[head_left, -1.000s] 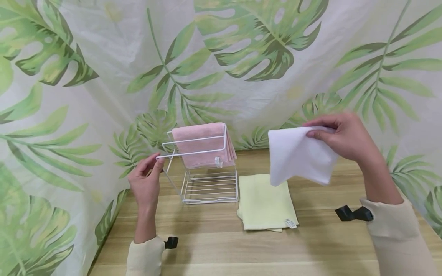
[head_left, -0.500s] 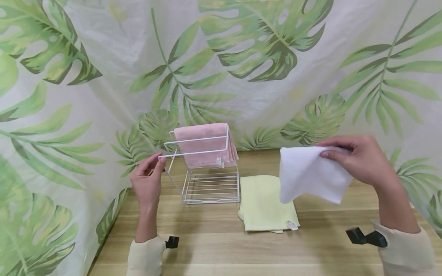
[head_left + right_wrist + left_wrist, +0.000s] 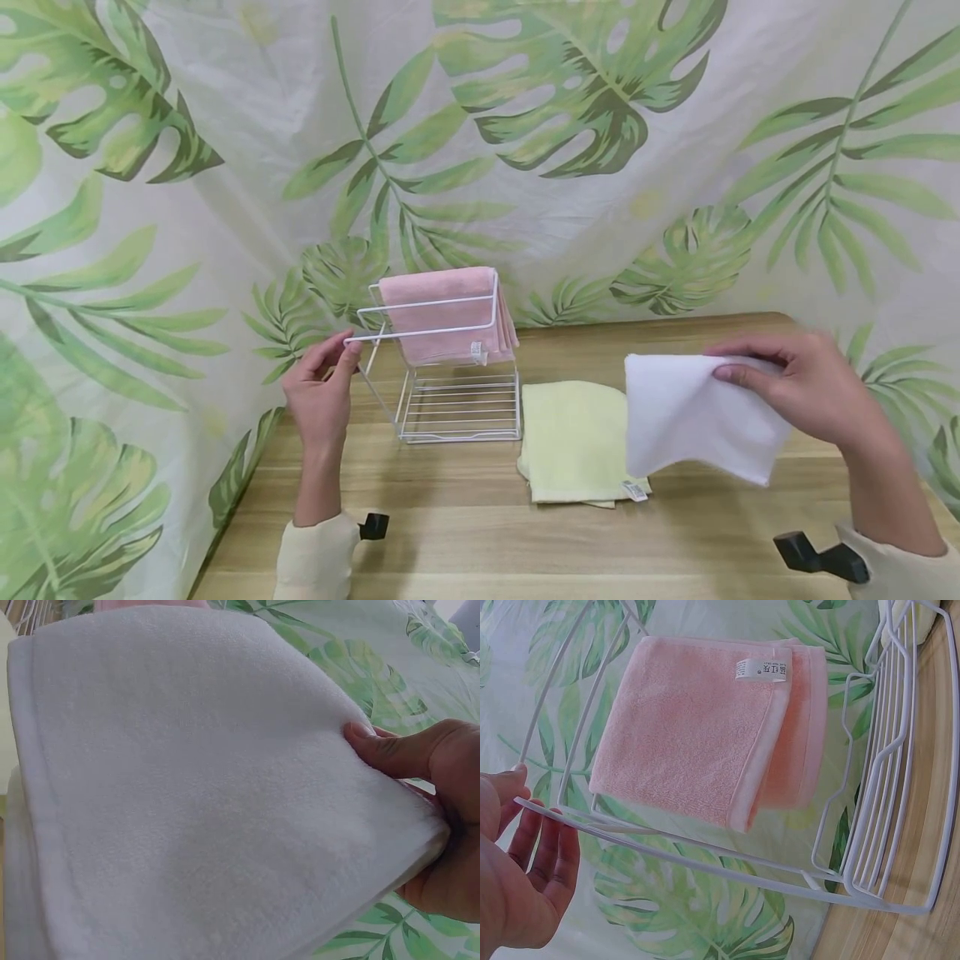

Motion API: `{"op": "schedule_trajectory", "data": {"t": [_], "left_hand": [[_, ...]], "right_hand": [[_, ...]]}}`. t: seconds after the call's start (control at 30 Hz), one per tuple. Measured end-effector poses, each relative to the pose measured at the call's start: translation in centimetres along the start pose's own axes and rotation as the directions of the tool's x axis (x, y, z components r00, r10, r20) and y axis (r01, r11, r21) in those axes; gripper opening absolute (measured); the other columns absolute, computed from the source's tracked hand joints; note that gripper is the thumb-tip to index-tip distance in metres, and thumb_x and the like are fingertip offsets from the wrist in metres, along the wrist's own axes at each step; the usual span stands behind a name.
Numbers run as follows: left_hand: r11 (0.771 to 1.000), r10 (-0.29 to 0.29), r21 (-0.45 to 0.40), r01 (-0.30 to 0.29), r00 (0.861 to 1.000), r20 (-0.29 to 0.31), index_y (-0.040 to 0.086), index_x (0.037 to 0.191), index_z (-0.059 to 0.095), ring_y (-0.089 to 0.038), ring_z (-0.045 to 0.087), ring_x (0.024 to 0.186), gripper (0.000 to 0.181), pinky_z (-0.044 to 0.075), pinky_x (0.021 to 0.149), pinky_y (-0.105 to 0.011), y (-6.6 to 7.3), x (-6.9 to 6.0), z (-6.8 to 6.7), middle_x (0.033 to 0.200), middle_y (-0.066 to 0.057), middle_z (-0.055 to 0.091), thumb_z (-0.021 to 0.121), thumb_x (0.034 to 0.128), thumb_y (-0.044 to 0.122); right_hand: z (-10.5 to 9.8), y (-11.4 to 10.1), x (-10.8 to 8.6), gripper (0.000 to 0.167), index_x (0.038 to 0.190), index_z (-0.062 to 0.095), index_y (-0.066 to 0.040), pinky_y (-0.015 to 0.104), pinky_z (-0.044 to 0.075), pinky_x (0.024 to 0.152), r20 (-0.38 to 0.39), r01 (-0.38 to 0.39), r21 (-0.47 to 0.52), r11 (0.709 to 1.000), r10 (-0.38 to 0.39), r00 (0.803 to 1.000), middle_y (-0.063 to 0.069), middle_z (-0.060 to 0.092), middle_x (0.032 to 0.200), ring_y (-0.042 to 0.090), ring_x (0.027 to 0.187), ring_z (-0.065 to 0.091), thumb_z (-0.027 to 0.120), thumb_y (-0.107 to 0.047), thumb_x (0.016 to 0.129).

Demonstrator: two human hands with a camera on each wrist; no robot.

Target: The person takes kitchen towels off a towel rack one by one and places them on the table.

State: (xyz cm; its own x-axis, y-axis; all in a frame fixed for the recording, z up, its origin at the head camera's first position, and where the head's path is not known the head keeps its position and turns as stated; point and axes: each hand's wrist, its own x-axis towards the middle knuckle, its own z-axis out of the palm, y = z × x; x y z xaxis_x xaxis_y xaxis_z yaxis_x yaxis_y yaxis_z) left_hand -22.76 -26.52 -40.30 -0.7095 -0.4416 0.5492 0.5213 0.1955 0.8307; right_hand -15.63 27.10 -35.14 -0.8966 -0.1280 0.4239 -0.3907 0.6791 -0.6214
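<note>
My left hand (image 3: 321,392) pinches the front left corner of a white wire rack (image 3: 457,437) between thumb and fingers. Over the rack's rear top bar hangs a folded pink towel (image 3: 442,321), its small white label (image 3: 761,670) showing in the left wrist view. On the right, my right hand (image 3: 813,387) grips a folded white towel (image 3: 697,417) by its top edge, thumb in front. That towel hangs in the air and overlaps the right side of a folded yellow towel (image 3: 573,442) lying on the table. In the right wrist view the white towel fills most of the picture.
The wood-grain table (image 3: 480,533) carries the rack left of centre, with the yellow towel close to its right side. A leaf-printed curtain (image 3: 525,208) hangs behind the table and along its left. Black devices are strapped at both sleeves.
My right hand has moved down and to the right with the white towel, uncovering part of the table's back edge. The left hand keeps its hold on the rack; the view shifts slightly.
</note>
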Motion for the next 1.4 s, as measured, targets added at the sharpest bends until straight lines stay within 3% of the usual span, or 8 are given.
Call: {"op": "schedule_trajectory", "data": {"t": [0.2, 0.57, 0.7, 0.8, 1.03, 1.2, 1.3, 1.4], "left_hand": [[1.0, 0.004, 0.013, -0.004, 1.0, 0.001, -0.008, 0.113, 0.08, -0.003, 0.071, 0.074, 0.024, 0.063, 0.068, -0.013, 0.0, -0.1, 0.0, 0.09, 0.007, 0.073, 0.084, 0.0926, 0.005], [1.0, -0.004, 0.019, 0.004, 1.0, 0.002, -0.007, 0.114, 0.08, -0.003, 0.072, 0.077, 0.025, 0.064, 0.069, -0.014, 0.0, 0.1, -0.3, 0.091, 0.006, 0.073, 0.084, 0.0938, 0.007], [1.0, -0.002, 0.006, 0.002, 1.0, -0.001, -0.008, 0.114, 0.079, -0.004, 0.072, 0.077, 0.025, 0.064, 0.07, -0.014, -0.1, 0.2, -0.3, 0.091, 0.005, 0.072, 0.083, 0.0935, 0.005], [1.0, -0.002, 0.007, 0.002, 1.0, -0.003, -0.008, 0.114, 0.079, -0.003, 0.072, 0.078, 0.025, 0.064, 0.07, -0.014, -0.1, 0.2, -0.3, 0.091, 0.006, 0.073, 0.083, 0.0934, 0.005], [1.0, -0.007, 0.016, 0.007, 1.0, -0.005, -0.008, 0.115, 0.079, -0.003, 0.072, 0.077, 0.025, 0.063, 0.07, -0.013, -0.2, 0.2, -0.2, 0.091, 0.006, 0.072, 0.084, 0.0934, 0.006], [1.0, -0.016, 0.021, 0.016, 1.0, -0.002, -0.007, 0.115, 0.079, -0.003, 0.072, 0.077, 0.026, 0.063, 0.07, -0.013, -0.3, 0.1, -0.2, 0.091, 0.006, 0.072, 0.084, 0.0936, 0.007], [0.999, -0.018, 0.026, 0.018, 1.0, -0.002, -0.006, 0.115, 0.08, -0.003, 0.072, 0.078, 0.026, 0.063, 0.07, -0.013, -0.3, 0.1, -0.2, 0.091, 0.006, 0.072, 0.084, 0.0938, 0.009], [0.999, -0.019, 0.027, 0.019, 1.0, -0.002, -0.005, 0.114, 0.08, -0.003, 0.073, 0.078, 0.025, 0.063, 0.07, -0.013, -0.2, 0.0, -0.1, 0.091, 0.006, 0.073, 0.084, 0.0937, 0.009]], "right_hand": [[0.2, 0.5, -1.3, 0.022, 0.106, 0.085, -0.023, 0.015, 0.05, 0.06, 0.026, -0.008, -0.023, 1.0, 0.009, 1.0, -0.014, 0.082, 0.098, -0.011, 0.086, 0.066, 0.087, -0.008, 0.09], [1.1, 1.2, -3.2, 0.03, 0.103, 0.086, -0.028, 0.008, 0.051, 0.065, 0.036, 0.075, -0.042, 0.996, -0.074, 0.997, -0.013, 0.083, 0.098, -0.015, 0.092, 0.069, 0.09, -0.006, 0.084], [1.7, 1.7, -3.6, 0.026, 0.104, 0.086, -0.024, 0.009, 0.052, 0.066, 0.07, 0.045, 0.011, 0.999, -0.046, 0.997, -0.016, 0.082, 0.1, -0.013, 0.093, 0.069, 0.089, -0.005, 0.086], [2.1, 2.2, -3.8, 0.023, 0.105, 0.085, -0.023, 0.01, 0.051, 0.069, 0.105, 0.014, 0.016, 1.0, -0.016, 0.994, -0.011, 0.083, 0.103, -0.012, 0.094, 0.068, 0.087, -0.007, 0.089], [2.9, 3.5, -3.2, 0.017, 0.107, 0.085, -0.025, 0.004, 0.048, 0.077, 0.137, -0.012, -0.069, 0.998, 0.022, 0.99, 0.002, 0.084, 0.107, -0.015, 0.1, 0.064, 0.086, -0.017, 0.093], [3.4, 4.3, -2.4, 0.014, 0.11, 0.084, -0.023, 0.01, 0.052, 0.08, 0.162, -0.041, -0.093, 0.995, 0.056, 0.985, 0.005, 0.083, 0.111, -0.015, 0.102, 0.062, 0.083, -0.021, 0.096], [3.7, 4.8, -1.8, 0.015, 0.112, 0.084, -0.019, 0.014, 0.054, 0.081, 0.168, -0.059, -0.118, 0.991, 0.078, 0.983, 0.008, 0.083, 0.112, -0.006, 0.104, 0.067, 0.081, -0.023, 0.098], [4.2, 5.5, -1.4, 0.016, 0.113, 0.084, -0.017, 0.02, 0.057, 0.082, 0.165, -0.055, -0.134, 0.989, 0.077, 0.983, 0.01, 0.083, 0.112, 0.015, 0.105, 0.075, 0.081, -0.021, 0.098]]}}
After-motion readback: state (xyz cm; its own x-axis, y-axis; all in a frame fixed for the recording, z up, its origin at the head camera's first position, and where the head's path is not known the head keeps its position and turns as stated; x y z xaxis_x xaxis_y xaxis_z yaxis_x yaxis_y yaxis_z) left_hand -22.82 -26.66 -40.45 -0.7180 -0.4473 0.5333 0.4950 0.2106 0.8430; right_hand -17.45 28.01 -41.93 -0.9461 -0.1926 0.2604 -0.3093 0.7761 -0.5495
